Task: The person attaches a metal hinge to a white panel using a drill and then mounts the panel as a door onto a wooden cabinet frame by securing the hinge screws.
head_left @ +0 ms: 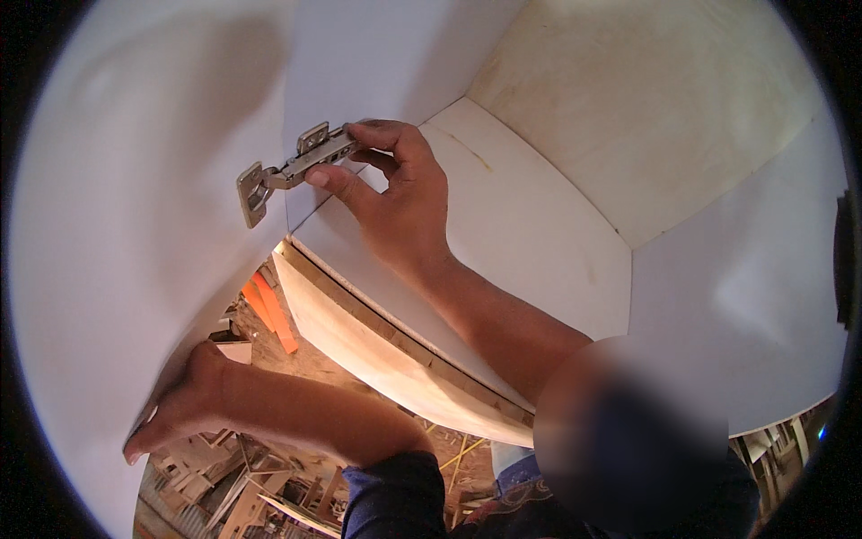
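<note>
My right hand (pixel 406 193) is closed on a metal cabinet hinge (pixel 310 162), thumb and fingers pinching the end of its arm. The hinge's cup plate (pixel 253 194) lies at the white door panel (pixel 135 234) on the left. Its arm reaches toward the white side wall (pixel 359 63) of the cabinet. Low on the left, my left hand (pixel 184 400) grips the door panel's bottom edge, with part of its fingers hidden behind the panel.
The cabinet's white bottom board (pixel 530 207) and pale back panel (pixel 646 108) lie beyond my right hand. A raw wood front strip (pixel 377 359) runs below. Wood offcuts (pixel 197 463) and orange pieces (pixel 269 310) lie on the floor.
</note>
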Tool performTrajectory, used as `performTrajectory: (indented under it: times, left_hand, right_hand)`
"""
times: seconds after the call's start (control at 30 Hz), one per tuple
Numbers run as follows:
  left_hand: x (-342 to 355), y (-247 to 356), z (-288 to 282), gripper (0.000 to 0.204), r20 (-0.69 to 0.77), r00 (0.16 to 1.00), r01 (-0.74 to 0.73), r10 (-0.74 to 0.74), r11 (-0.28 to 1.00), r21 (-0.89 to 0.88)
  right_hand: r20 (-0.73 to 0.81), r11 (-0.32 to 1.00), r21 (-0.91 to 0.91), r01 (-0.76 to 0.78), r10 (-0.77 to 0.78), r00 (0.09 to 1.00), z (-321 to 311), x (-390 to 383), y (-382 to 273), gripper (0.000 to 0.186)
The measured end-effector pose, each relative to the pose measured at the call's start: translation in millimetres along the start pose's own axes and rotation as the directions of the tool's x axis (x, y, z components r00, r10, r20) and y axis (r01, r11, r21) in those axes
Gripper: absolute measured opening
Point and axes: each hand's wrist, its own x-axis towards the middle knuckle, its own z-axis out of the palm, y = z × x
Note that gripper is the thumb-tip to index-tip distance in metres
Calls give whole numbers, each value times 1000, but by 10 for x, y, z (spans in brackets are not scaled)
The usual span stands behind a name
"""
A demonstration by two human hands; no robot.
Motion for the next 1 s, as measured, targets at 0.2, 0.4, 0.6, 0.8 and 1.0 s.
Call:
performTrajectory:
  times: [0.2, 0.4, 0.6, 0.8, 1.0]
  left_hand:
    - [-74, -33, 43, 119, -1, 1000, 11, -11, 1000, -18]
    - [-8, -124, -140, 118, 7, 996, -85, 85, 996, 7]
    - [-140, -10, 79, 113, -96, 993, -63, 62, 998, -3]
    - [-87, -34, -92, 116, -7, 997, -74, 74, 997, -23]
    - [-56, -15, -74, 121, -27, 999, -36, 35, 997, -64]
  right_hand:
    - [59, 962, 226, -154, 144, 988, -20, 72, 29, 54]
    - [13, 872, 449, -195, 212, 977, -85, 233, 82, 33]
    - [254, 910, 324, -258, 179, 951, -377, 224, -26, 22]
    - [309, 862, 390, -322, 207, 928, -319, 261, 181, 22]
    - [-518, 933, 298, -199, 334, 788, -90, 383, -2, 52]
